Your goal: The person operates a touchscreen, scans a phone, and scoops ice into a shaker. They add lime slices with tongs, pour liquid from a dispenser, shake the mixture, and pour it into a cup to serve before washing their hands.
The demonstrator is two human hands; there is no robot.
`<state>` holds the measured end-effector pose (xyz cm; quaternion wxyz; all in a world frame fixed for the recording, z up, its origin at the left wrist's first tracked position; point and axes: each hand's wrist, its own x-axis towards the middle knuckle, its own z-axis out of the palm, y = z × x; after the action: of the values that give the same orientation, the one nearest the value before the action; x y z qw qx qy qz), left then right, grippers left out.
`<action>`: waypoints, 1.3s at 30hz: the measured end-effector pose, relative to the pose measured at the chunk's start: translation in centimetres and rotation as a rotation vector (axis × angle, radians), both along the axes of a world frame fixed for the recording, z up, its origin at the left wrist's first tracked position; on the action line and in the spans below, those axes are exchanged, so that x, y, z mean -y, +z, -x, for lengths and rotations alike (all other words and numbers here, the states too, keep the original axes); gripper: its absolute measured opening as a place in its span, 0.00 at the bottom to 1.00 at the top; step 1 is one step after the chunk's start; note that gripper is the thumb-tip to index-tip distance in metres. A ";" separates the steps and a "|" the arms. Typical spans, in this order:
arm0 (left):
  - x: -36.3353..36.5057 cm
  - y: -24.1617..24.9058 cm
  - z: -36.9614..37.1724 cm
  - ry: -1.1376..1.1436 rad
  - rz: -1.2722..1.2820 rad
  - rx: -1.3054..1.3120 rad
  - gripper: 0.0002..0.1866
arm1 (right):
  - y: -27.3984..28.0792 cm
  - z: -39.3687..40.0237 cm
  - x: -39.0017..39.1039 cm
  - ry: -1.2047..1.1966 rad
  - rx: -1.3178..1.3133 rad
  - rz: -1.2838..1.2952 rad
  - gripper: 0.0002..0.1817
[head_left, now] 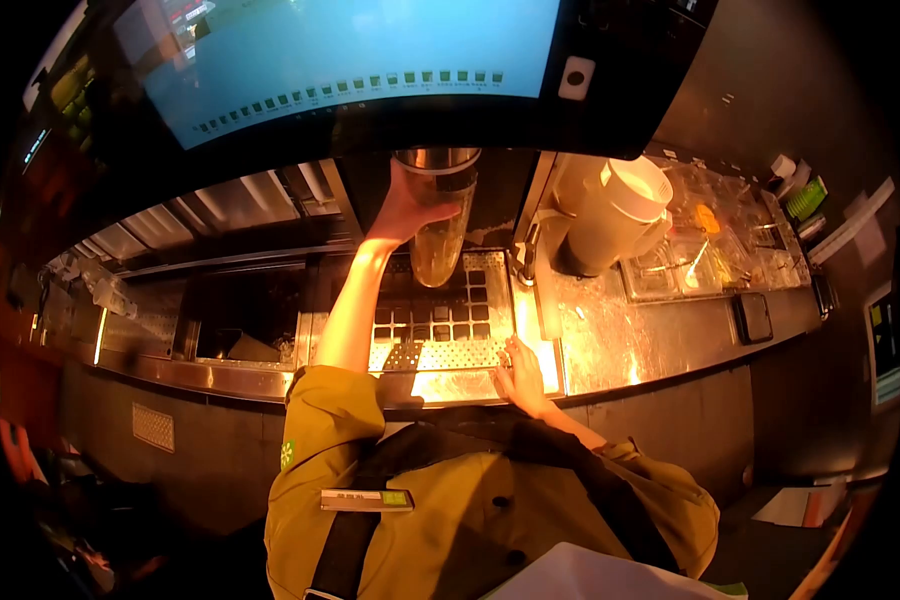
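My left hand (pixel 415 205) is raised and wrapped round a tall clear shaker cup (pixel 438 250) with a shiny metal band at its top. The cup tilts slightly and looks wet or cloudy inside; its upper end meets the dark shelf front under the screen. Below it lies a metal drip grate (pixel 440 355) with square openings at the back and a perforated strip in front. My right hand (pixel 520 378) is low at the right front of this grate, by the counter's edge, fingers loosely extended and holding nothing I can see.
A large screen (pixel 370 60) overhangs the back. To the right stand a white pitcher (pixel 620 215) and a rack of clear containers (pixel 715 250), with a small dark-framed tray (pixel 753 318) in front. Several white bins (pixel 235 200) line the back left. A metal tap (pixel 527 262) stands beside the grate.
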<state>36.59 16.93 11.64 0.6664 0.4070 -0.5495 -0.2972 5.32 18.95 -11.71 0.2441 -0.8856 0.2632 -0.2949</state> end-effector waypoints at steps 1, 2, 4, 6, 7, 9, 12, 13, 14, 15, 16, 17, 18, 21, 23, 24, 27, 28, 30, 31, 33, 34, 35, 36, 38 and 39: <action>-0.1 0.0 0.0 -0.002 -0.001 -0.012 0.52 | -0.2 0.0 0.0 -0.012 -0.004 0.017 0.24; -0.2 0.0 0.1 -0.005 -0.002 -0.022 0.52 | -0.3 0.0 0.0 -0.011 0.001 0.017 0.24; -0.1 0.0 0.3 -0.037 0.002 -0.109 0.52 | 0.3 0.0 0.0 -0.010 0.009 0.019 0.24; -0.1 0.0 0.4 -0.056 0.022 -0.104 0.52 | 0.1 0.1 0.0 -0.012 0.016 0.034 0.23; -0.1 0.1 0.4 -0.064 0.033 -0.102 0.52 | 0.0 0.1 0.0 -0.011 0.020 0.043 0.23; 0.0 -0.1 0.2 -0.075 0.051 -0.079 0.52 | -0.2 0.1 0.1 -0.013 0.024 0.046 0.22; 0.3 -0.4 0.0 -0.073 0.091 -0.023 0.52 | -0.2 0.2 0.1 -0.024 0.026 0.048 0.22; 0.2 -0.4 0.1 -0.056 0.076 -0.007 0.52 | -0.3 0.2 0.1 -0.027 0.027 0.055 0.23; 0.1 -0.3 0.1 -0.039 0.063 0.010 0.52 | -0.4 0.2 0.1 -0.030 0.029 0.063 0.24; 0.0 -0.4 0.1 -0.023 0.047 0.019 0.52 | -0.4 0.2 0.1 -0.030 0.030 0.056 0.24; 0.0 -0.5 0.0 -0.008 0.032 0.028 0.52 | -0.3 0.2 0.1 -0.029 0.031 0.048 0.24; -0.1 -0.5 0.0 0.008 0.017 0.038 0.52 | -0.2 0.2 0.0 -0.027 0.032 0.040 0.24; -0.1 -0.4 0.1 0.009 0.004 0.016 0.51 | -0.2 0.2 0.1 -0.026 0.021 0.039 0.24; -0.2 -0.3 0.4 0.019 -0.015 -0.028 0.52 | -0.1 0.1 0.1 -0.023 0.005 0.035 0.24; -0.2 -0.7 0.6 0.033 -0.006 -0.040 0.53 | -0.1 0.1 0.1 -0.021 0.009 0.025 0.24; 0.0 -1.2 0.2 0.050 0.012 0.001 0.53 | -0.2 0.1 0.1 -0.023 0.010 0.032 0.24; 0.4 -1.9 -0.4 0.076 0.045 0.051 0.55 | -0.4 0.1 0.0 -0.026 0.004 0.038 0.24; 0.3 -1.7 -0.2 0.069 0.047 0.023 0.56 | -0.3 0.1 0.0 -0.026 -0.001 0.034 0.24; 0.1 -1.7 0.1 0.092 0.051 0.003 0.56 | -0.3 0.1 0.1 -0.029 -0.005 0.026 0.24; 0.1 -1.9 0.1 0.122 0.052 0.011 0.57 | -0.3 0.1 0.2 -0.030 -0.004 0.021 0.24; 0.0 -2.2 0.0 0.176 0.047 0.024 0.58 | -0.5 0.2 0.2 -0.034 -0.001 0.016 0.23; 0.0 -2.5 0.0 0.199 0.041 0.029 0.59 | -0.5 0.2 0.2 -0.036 0.001 0.016 0.23; 0.0 -2.7 -0.1 0.222 0.038 0.036 0.59 | -0.6 0.2 0.2 -0.038 0.005 0.019 0.23; 0.0 -2.7 0.0 0.228 0.034 0.033 0.60 | -0.5 0.1 0.2 -0.039 0.009 0.020 0.22; -0.1 -3.0 0.1 0.239 0.024 0.025 0.61 | -0.5 0.1 0.2 -0.040 0.017 0.021 0.22; -0.2 -3.0 0.3 0.252 0.007 0.019 0.61 | -0.5 0.1 0.2 -0.040 0.014 0.017 0.21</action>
<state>36.32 17.11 8.63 0.6947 0.4735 -0.5011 -0.2054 5.19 18.74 -12.20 0.2325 -0.8800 0.2767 -0.3082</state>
